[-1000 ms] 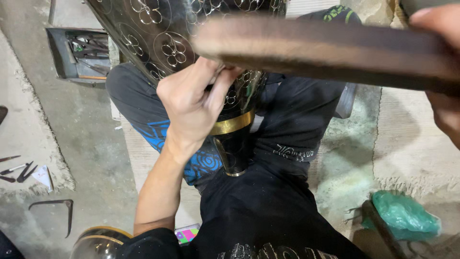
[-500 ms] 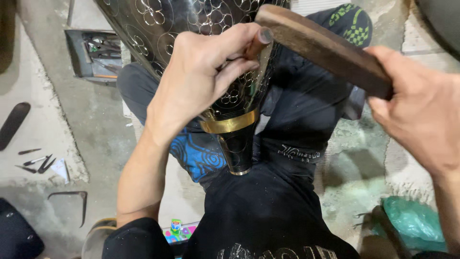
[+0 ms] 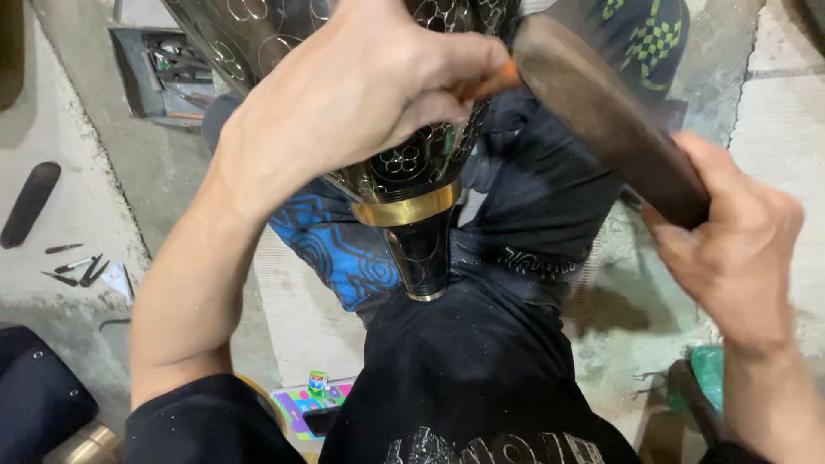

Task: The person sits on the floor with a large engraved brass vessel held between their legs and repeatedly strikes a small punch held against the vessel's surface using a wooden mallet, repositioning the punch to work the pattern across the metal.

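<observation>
The engraved dark metal vessel (image 3: pixel 404 163), patterned with small flower-like circles and banded by a brass ring (image 3: pixel 408 209) above a narrow dark neck, rests with that neck down against the person's lap, its wide body running out of view at the top edge. It lies directly under the left hand (image 3: pixel 361 94) and to the left of the right hand (image 3: pixel 730 249). The left hand is closed, fingers curled around a thin orange-handled tool (image 3: pixel 485 84) whose end protrudes from the fist; the working tip is hidden by the fingers, so contact with the vessel surface cannot be confirmed, though the heel of the hand sits against the vessel. The right hand is clenched around the lower end of a long dark wooden mallet (image 3: pixel 601 116), which slants up and left so that its far end sits just beside the protruding end of the orange tool. Touching or slightly apart cannot be told. The person sits on a concrete floor (image 3: pixel 103 215) in black clothing with a blue patterned trouser leg (image 3: pixel 344 249). At left on the floor lie several small dark hand tools (image 3: pixel 77 268), and beyond them an open grey tray (image 3: pixel 163 77) holding more. A green cloth (image 3: pixel 709 374) lies at lower right.
</observation>
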### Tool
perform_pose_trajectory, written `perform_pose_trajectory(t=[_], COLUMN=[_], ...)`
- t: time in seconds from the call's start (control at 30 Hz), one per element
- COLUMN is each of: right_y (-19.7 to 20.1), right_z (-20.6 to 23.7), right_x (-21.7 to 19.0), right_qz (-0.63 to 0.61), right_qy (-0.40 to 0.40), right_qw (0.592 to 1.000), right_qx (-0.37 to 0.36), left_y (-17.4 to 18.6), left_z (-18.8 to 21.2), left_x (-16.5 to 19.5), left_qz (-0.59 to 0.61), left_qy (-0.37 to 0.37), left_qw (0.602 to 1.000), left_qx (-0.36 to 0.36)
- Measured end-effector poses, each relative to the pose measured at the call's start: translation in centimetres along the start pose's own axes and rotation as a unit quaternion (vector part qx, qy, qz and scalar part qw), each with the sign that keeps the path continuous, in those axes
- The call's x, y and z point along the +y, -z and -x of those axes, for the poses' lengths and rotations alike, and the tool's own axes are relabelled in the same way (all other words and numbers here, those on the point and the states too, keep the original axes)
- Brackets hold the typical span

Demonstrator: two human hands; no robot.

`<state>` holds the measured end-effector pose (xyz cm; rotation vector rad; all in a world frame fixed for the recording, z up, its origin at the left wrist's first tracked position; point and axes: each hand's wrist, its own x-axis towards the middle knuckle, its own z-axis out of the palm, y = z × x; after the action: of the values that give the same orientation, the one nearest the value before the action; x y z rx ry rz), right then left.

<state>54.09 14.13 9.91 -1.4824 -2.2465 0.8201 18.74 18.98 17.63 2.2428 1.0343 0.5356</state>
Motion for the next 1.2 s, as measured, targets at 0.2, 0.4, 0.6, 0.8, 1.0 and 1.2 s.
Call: perform_pose_trajectory(t=[0.2, 0.4, 0.6, 0.8, 1.0, 1.2], right_y=[-3.9, -7.4, -9.9, -9.9, -10.2, -10.0], right_z=[3.6, 6.5, 7.1, 6.0, 5.8, 6.0], right_x=[0.5, -0.2, -0.8, -0.8, -1.2, -0.1], right_qz=[-0.063, -0.140, -0.217, -0.136, -0.325, -0.221], right_qy=[-0.074, -0.099, -0.110, -0.233, -0.170, -0.096], right_qw=[0.995, 0.985, 0.970, 0.960, 0.927, 0.963], right_qx=[-0.007, 0.030, 0.028, -0.074, 0.080, 0.124], left_y=[-0.2, -0.3, 0.4, 1.4, 1.5, 1.4], left_z=[-1.0, -1.8, -1.8, -0.6, -0.3, -0.5], left_x=[-0.5, -1.2, -0.3, -0.8, -1.2, -0.9], left_qz=[-0.024, -0.019, -0.030, 0.034, 0.001, -0.017], left_qy=[0.050, -0.001, -0.001, 0.034, -0.046, -0.033], left_qw=[0.995, 0.992, 0.991, 0.992, 0.993, 0.991], left_qx=[-0.089, -0.123, -0.131, -0.113, -0.110, -0.126])
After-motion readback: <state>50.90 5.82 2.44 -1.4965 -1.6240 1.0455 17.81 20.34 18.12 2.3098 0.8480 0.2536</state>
